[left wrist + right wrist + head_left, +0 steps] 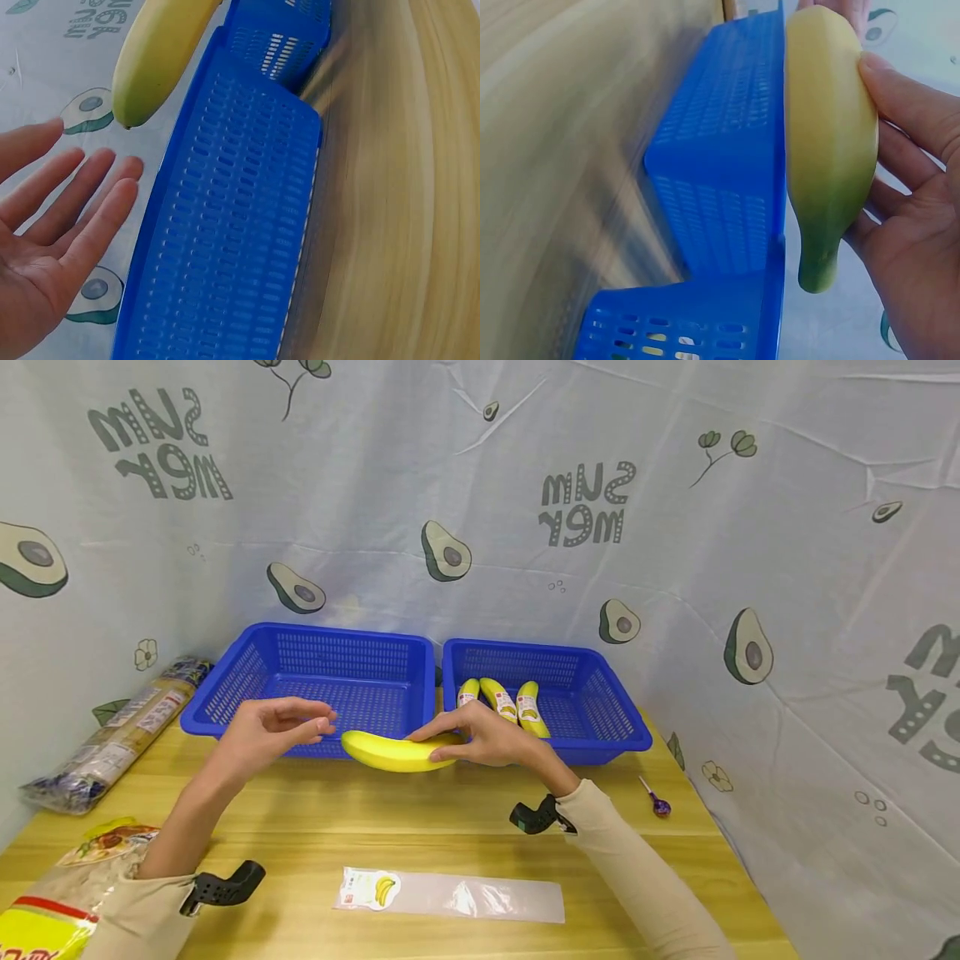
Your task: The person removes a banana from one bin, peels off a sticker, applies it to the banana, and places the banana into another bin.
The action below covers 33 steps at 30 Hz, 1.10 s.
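Observation:
A bare yellow banana (390,753), greenish toward its stem in the right wrist view, is held up in front of the two baskets. My right hand (483,737) grips it near one end, thumb on the near side and fingers behind. Just left of the banana's other tip, my left hand (281,731) hovers with relaxed fingers, holding nothing; the left wrist view shows a gap between those fingers and the banana (154,67). On the table below lies a flat clear plastic bag (465,897) with a banana label at its left end.
The left blue basket (330,635) shows a bare floor; the right blue basket (615,727) holds several labelled bananas (528,710). A wrapped long package (120,735) lies at the far left, a printed food bag (82,893) at the near left. A purple lollipop (660,806) lies at right.

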{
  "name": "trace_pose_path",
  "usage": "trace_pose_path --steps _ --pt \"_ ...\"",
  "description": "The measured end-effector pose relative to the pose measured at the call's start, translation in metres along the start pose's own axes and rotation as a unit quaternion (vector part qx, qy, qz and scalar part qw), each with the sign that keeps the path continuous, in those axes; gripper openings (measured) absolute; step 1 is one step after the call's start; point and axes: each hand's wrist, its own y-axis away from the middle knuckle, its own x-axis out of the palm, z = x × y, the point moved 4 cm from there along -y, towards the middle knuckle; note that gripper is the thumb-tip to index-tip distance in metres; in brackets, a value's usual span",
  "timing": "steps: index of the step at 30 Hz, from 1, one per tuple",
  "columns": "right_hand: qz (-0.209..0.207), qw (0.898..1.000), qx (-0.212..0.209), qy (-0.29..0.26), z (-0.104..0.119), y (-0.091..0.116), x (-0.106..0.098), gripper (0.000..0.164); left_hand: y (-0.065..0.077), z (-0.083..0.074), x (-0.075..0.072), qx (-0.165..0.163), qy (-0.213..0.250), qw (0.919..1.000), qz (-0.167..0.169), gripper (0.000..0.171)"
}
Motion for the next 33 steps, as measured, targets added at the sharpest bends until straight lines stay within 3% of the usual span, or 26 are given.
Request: trace_pose_path --steps 3,10,25,33 --pt "-0.004 1.000 0.003 -0.008 0.001 0.003 0.004 0.036 0.001 -0.001 0.008 -0.002 -0.022 0.9991 0.035 0.033" --pt "0.000 0.999 -0.002 -0.033 0.004 0.012 0.011 0.038 0.002 0.000 0.026 0.000 -0.018 0.9943 0.105 0.030" --pt "0.008 0.999 0.026 -0.022 0.006 0.036 0.021 0.039 0.000 0.008 0.048 -0.032 -0.001 0.9874 0.155 0.022" --pt "0.001 0.999 0.025 -0.019 0.002 0.046 0.033 0.038 0.000 0.017 0.058 -0.033 0.000 0.9821 0.185 0.019"
